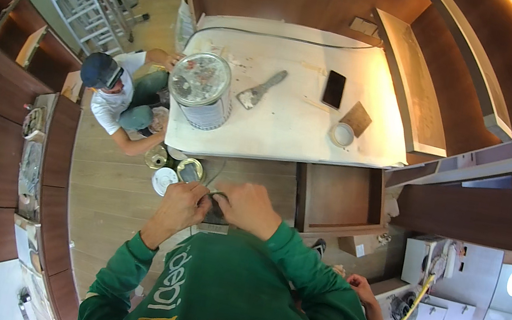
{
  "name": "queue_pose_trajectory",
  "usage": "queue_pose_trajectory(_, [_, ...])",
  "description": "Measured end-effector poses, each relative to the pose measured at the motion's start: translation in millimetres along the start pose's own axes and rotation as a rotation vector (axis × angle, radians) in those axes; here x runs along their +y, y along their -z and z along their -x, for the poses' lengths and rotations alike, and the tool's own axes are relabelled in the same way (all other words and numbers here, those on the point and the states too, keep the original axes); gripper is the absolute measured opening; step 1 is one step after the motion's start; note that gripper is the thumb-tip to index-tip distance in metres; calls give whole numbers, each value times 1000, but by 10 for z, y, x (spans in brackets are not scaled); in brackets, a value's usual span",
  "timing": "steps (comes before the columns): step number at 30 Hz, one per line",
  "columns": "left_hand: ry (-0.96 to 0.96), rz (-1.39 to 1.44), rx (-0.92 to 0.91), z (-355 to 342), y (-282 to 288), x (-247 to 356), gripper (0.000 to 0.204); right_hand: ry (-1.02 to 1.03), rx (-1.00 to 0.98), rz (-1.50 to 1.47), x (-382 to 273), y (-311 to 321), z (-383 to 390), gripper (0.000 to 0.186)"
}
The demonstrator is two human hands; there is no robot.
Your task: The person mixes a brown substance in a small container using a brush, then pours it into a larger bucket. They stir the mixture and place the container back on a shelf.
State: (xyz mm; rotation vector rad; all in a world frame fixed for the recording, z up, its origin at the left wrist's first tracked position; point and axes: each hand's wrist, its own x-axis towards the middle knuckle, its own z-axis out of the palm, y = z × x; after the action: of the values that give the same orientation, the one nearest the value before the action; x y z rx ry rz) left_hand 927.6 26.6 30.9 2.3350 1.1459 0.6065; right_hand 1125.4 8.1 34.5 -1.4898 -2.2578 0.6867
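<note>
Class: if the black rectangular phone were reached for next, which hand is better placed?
Probably the right hand: the black rectangular phone lies right of both hands, leaving the left hand farther off.

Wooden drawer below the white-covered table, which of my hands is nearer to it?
Your right. Your right hand is left of the wooden drawer, not touching it; your left hand is farther left, beyond the right hand.

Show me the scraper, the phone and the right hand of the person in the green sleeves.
Scraper (261, 89): head view, where blade meets handle.
Phone (333, 89): head view, middle of its dark face.
Right hand (252, 207): head view, back of the hand.
</note>
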Motion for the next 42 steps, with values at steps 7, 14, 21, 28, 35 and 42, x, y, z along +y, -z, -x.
queue_pose_trajectory(7, [153,105,104,32,-55,-160,12,255,505,91,-534,1755,-1727,64])
queue_pose_trajectory(14, [151,7,179,-128,267,-21,18,266,67,-6,-53,844,-1018,41])
queue_pose_trajectory(21, [460,229,356,-136,64,33,36,48,326,-104,123,-282,-239,36])
queue_pose_trajectory(28, [711,105,277,-141,-326,187,48,-195,481,-7,171,-399,-113,31])
queue_pose_trajectory(35, [228,-170,462,-156,-511,101,39,-213,489,-21,175,-364,-151,30])
queue_pose_trajectory(42, [401,-285,355,-119,-571,84,49,-210,468,-43,143,-497,-203,22])
